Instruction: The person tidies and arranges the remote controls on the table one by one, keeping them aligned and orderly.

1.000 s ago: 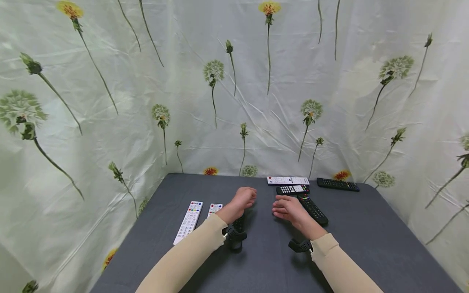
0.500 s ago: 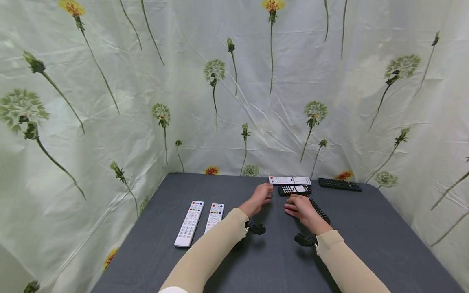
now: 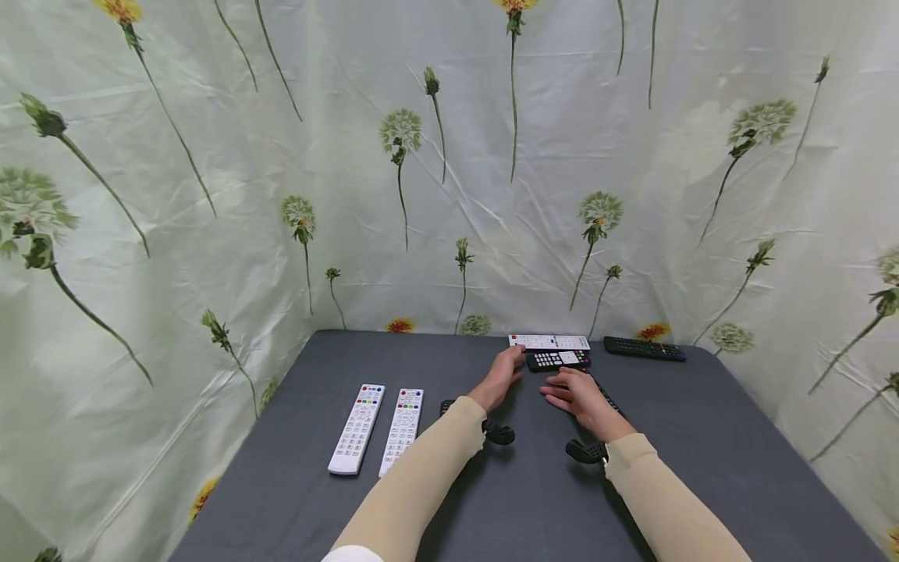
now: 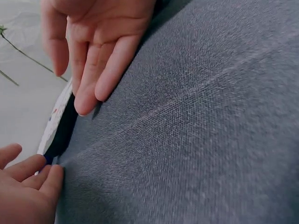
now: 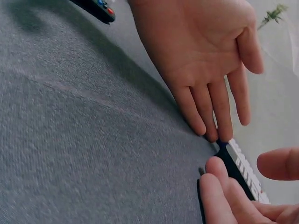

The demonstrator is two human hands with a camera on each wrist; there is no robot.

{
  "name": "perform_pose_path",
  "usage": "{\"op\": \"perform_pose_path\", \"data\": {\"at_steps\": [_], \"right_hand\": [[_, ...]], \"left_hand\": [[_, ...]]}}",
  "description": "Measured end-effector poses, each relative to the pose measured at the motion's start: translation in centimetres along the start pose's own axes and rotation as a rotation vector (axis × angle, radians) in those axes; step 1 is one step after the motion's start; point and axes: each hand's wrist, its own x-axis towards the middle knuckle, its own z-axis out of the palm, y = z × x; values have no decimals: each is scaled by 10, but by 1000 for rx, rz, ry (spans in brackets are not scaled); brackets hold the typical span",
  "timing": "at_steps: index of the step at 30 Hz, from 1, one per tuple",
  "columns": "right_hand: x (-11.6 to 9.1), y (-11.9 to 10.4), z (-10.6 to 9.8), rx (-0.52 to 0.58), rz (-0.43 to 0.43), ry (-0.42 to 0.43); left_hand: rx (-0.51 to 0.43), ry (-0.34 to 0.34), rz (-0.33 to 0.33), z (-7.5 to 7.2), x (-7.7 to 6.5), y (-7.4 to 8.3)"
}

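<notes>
While the left hand (image 3: 499, 378) is pointing straight fingers toward the left end of the keypad remote (image 3: 558, 360), the right hand (image 3: 579, 396), fingers slightly spread, is hovering just in front; contact is not showing clearly. White remote (image 3: 551, 342): is lying behind. Black remote (image 3: 608, 400): is showing partly past the right hand. Second black remote (image 3: 644, 348): is lying farther right. Pair of white remotes (image 3: 357, 429): is lying side by side, left.

The left arm (image 3: 414, 484) and right arm (image 3: 670, 499), both in beige sleeves (image 3: 445, 441), reach forward and angle inward. The left hand (image 3: 500, 376) extends slightly farther than the right hand (image 3: 579, 396); the two are apart, fingers (image 5: 201, 105) extended and thumbs (image 4: 55, 44) held away from them.
</notes>
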Motion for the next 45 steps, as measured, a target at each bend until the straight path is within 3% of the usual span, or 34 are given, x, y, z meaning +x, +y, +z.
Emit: {"op": "perform_pose_path", "data": {"at_steps": [5,11,18,21,28,31,37,45], "right_hand": [[2,1,-2,47,-5,-5],[2,2,-4,105,-20,20],[1,4,2,132,-17,147],[3,5,3,127,-18,183],[4,9,6,92,-42,226],[3,10,6,79,-52,222],[2,12,4,74,-62,206],[4,16,4,-5,-127,194]], "left_hand": [[67,4,31,3,5,-2],[137,40,14,9,7,0],[397,53,32,13,5,-1],[460,87,48,15,1,0],[551,192,11,22,-4,1],[539,210,-17,25,-4,1],[406,181,-125,27,-2,-2],[310,210,-142,26,3,-6]]}}
